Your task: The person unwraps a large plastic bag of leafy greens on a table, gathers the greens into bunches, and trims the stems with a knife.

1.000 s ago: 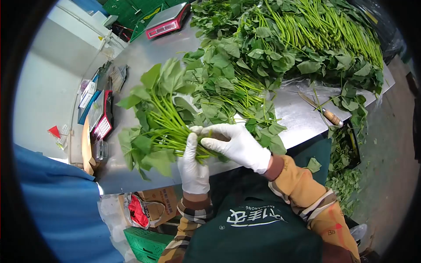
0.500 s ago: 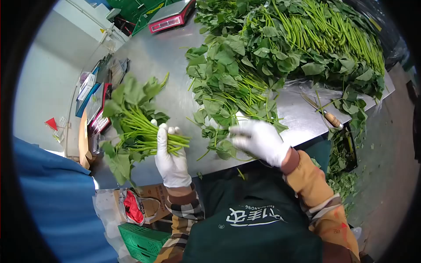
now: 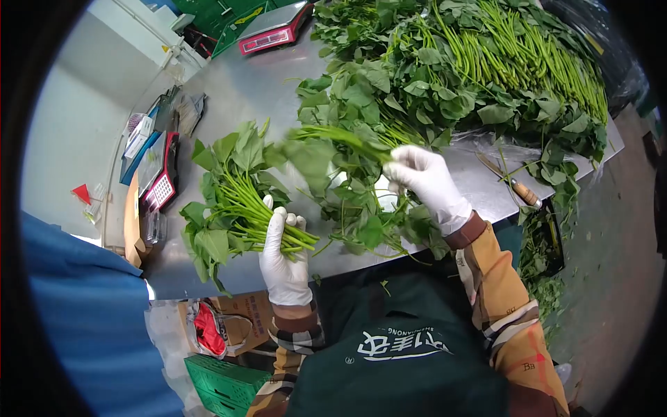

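Note:
My left hand (image 3: 286, 260), in a white glove, is closed around a bunch of leafy green stems (image 3: 246, 205). Its cut ends point right and its leaves spread to the left. My right hand (image 3: 427, 184), gloved too, pinches a few leafy stems (image 3: 347, 142) by their ends. Their leaves reach left toward the bunch and are blurred by motion. Beneath and behind the right hand lies a loose heap of the same greens (image 3: 365, 97) on the metal table (image 3: 271, 90).
A large pile of stems (image 3: 514, 55) fills the table's far right. A wooden-handled knife (image 3: 526, 192) lies near the right edge. One red scale (image 3: 274, 31) stands at the back, another (image 3: 161, 177) at the left. Below are a green crate (image 3: 222, 386) and a cardboard box (image 3: 246, 320).
My right hand has risen from the near edge of the loose heap and now holds a few stems. The left hand has shifted slightly right with its bunch.

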The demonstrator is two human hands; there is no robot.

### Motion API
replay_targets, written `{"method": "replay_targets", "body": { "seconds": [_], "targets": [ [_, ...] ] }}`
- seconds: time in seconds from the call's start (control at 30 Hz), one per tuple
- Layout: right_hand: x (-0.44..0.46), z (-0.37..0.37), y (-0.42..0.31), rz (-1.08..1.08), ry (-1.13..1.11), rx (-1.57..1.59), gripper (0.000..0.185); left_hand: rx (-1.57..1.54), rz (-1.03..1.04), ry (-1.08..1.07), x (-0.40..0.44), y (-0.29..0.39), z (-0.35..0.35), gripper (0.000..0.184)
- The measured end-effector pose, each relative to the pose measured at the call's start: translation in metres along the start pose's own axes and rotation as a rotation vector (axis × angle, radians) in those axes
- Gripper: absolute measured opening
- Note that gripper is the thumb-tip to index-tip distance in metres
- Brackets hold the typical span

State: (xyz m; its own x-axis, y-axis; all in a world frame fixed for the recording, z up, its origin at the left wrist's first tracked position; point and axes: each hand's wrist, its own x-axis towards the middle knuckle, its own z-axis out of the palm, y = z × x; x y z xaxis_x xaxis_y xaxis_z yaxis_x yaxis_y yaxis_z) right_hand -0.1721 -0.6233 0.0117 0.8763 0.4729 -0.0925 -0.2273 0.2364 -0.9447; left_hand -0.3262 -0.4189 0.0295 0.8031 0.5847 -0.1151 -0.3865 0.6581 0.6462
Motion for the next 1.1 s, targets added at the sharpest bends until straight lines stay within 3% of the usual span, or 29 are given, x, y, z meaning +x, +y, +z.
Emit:
{"method": "replay_targets", "body": {
  "seconds": [0.07, 0.13, 0.2, 0.3, 0.4, 0.43, 0.57, 0.77, 0.93, 1.1],
  "targets": [
    [0.004, -0.019, 0.024, 0.057, -0.129, -0.739, 0.011, -0.006, -0.028, 0.013, -0.001, 0.0, 0.001, 0.036],
    [-0.013, -0.009, 0.017, 0.252, -0.07, -0.318, 0.01, -0.046, -0.077, 0.01, 0.001, -0.003, 0.002, 0.03],
    [-0.022, -0.003, 0.016, 0.121, -0.023, -0.011, 0.011, -0.054, -0.11, 0.023, -0.006, -0.004, 0.001, 0.028],
    [-0.025, 0.005, 0.032, 0.022, 0.0, 0.094, 0.012, 0.002, -0.144, 0.04, -0.009, -0.013, 0.003, 0.025],
    [-0.039, 0.028, 0.026, 0.001, -0.072, -0.006, 0.012, 0.088, -0.212, 0.098, -0.017, -0.024, 0.024, 0.029],
    [-0.041, 0.032, 0.026, -0.059, -0.086, -0.243, 0.012, 0.151, -0.205, 0.086, -0.018, -0.03, 0.027, 0.028],
    [-0.044, 0.04, 0.037, -0.116, -0.227, -0.513, 0.017, 0.309, -0.22, 0.043, -0.018, -0.04, 0.018, 0.031],
    [-0.049, 0.041, 0.039, -0.209, -0.205, -0.349, 0.017, 0.29, -0.167, 0.045, -0.015, -0.044, 0.007, 0.032],
    [-0.049, 0.042, 0.034, -0.256, -0.01, -0.146, 0.017, 0.261, -0.13, 0.055, -0.016, -0.037, 0.015, 0.026],
    [-0.052, 0.038, 0.034, -0.069, -0.052, -0.154, 0.018, 0.322, -0.111, 0.042, -0.018, -0.036, 0.025, 0.026]
  ]
}}
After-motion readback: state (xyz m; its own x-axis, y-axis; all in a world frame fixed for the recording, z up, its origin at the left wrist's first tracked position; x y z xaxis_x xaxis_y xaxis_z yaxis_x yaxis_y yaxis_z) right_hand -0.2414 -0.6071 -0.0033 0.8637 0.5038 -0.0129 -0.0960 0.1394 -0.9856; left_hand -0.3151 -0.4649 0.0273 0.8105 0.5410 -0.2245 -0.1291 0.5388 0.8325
